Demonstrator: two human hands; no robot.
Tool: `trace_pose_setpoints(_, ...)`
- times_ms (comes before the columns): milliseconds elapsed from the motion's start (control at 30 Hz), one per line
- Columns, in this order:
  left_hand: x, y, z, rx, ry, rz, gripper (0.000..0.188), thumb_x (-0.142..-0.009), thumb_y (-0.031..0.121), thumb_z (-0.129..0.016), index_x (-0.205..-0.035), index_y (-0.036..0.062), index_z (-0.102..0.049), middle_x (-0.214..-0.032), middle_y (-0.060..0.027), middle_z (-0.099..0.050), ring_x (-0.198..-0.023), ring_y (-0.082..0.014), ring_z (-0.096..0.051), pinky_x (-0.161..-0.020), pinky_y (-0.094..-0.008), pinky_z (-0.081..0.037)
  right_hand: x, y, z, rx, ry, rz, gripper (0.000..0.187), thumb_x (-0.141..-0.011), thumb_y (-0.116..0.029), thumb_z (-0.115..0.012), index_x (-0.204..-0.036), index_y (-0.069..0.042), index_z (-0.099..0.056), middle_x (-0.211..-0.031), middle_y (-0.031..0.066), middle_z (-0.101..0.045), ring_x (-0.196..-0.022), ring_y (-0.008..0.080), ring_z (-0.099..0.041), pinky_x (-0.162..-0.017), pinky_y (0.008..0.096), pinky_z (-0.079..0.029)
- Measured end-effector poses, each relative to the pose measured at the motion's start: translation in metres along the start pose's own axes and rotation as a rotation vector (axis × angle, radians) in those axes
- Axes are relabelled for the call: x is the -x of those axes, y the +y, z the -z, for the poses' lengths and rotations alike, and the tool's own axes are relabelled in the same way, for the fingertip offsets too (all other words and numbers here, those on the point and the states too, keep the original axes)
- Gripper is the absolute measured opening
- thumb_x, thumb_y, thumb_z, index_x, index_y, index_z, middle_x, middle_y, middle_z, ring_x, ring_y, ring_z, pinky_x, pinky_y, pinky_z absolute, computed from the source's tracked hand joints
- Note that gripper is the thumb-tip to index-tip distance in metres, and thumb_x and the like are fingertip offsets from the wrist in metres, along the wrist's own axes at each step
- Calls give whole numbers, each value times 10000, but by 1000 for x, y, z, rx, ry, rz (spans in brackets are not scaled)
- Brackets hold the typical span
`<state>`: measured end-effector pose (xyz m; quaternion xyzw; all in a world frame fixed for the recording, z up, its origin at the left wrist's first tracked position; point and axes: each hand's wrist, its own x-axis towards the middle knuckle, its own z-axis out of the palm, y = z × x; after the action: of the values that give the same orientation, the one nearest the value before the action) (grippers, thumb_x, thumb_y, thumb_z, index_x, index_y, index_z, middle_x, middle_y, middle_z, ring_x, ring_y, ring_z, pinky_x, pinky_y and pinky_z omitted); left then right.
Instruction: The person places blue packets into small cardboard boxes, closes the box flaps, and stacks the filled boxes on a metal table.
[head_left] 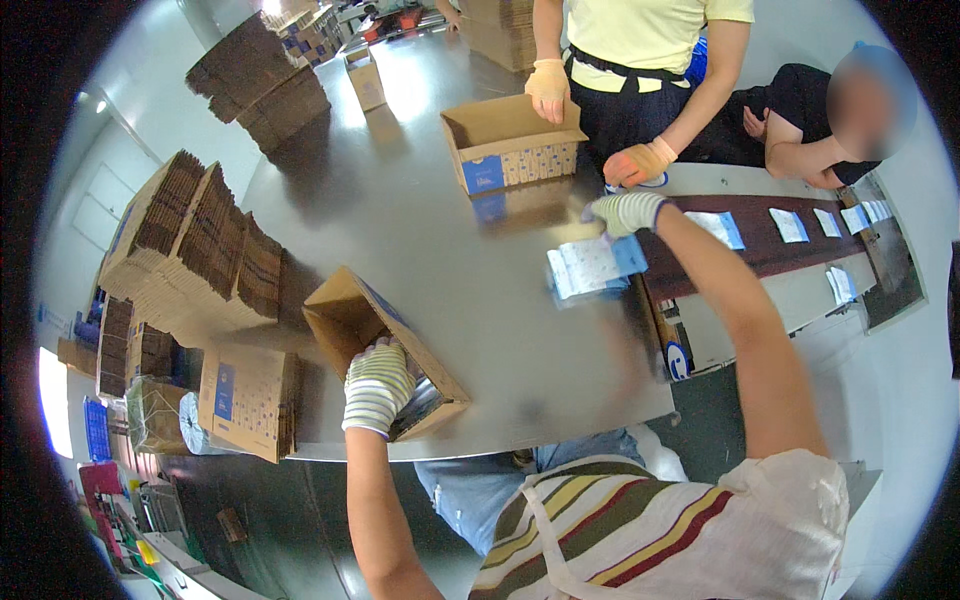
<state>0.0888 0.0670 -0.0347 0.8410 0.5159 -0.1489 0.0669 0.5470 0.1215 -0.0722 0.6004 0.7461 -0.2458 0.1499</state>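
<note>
While open, the carton [343,308] slants lengthwise near-right.

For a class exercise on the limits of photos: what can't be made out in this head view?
Head view:
1. Contents of the near carton: mostly hidden by its wall and the left hand.
2. Right hand: fingers blurred by motion; contact with the packets is unclear.
3. Yellow-shirted co-worker: head cut off by the top edge.

In front of me, toward my left, one brown rectangular cardboard box [336,311] stands with its top open, turned diagonally. Toward my right, several flat white-and-blue packets [588,268] lie overlapping, slightly blurred, their blue ends pointing rightward.
</note>
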Motion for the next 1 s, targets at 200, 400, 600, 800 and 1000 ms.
trace_pose_setpoints(200, 3, -5, -9, -18, 63, 4, 405, -836, 339, -549, -1077, 14, -578, -1092, -176, -588, -1000, -324, -588, -856, -422, -476, -38, -56, -47, 62, -235, 4, 794, -543, -476, -797, -1163, -26, -590, -1072, 183, -642, -974, 312, -609, -857, 389, -473)
trace_pose_setpoints(400, -3, -4, -12, 19, 87, -38, 389, -829, 329, -550, -1060, 17, -584, -1078, -176, -595, -1004, -315, -583, -869, -408, -463, 51, -172, -82, -27, 86, 219, 508, -756, -368, -636, -1096, -4, -536, -956, 226, -628, -902, 337, -623, -811, 437, -492)
trace_pose_setpoints(600, 3, -5, -10, 46, 84, -4, 387, -842, 326, -522, -1058, 12, -587, -1081, -191, -590, -986, -333, -590, -856, -431, -469, 37, -124, -58, 235, 110, 391, 458, -628, -316, -738, -945, -6, -619, -847, 191, -635, -812, 342, -625, -719, 435, -509)
trace_pose_setpoints(800, -5, -2, -7, 23, 82, -9, 378, -858, 341, -504, -1060, 34, -597, -1101, -186, -582, -997, -335, -587, -878, -436, -463, -7, -49, -42, 276, -215, -28, 838, -583, -542, -766, -1137, 52, -563, -1117, 241, -591, -994, 349, -593, -887, 393, -467)
trace_pose_setpoints(1000, -3, 1, 2, 132, -37, 37, 392, -850, 304, -502, -1119, 27, -569, -1177, -185, -558, -1066, -345, -560, -920, -435, -440, 38, -172, -72, 333, 74, 195, 812, -636, -562, -700, -1278, -114, -485, -1206, 176, -544, -1112, 329, -522, -945, 446, -411)
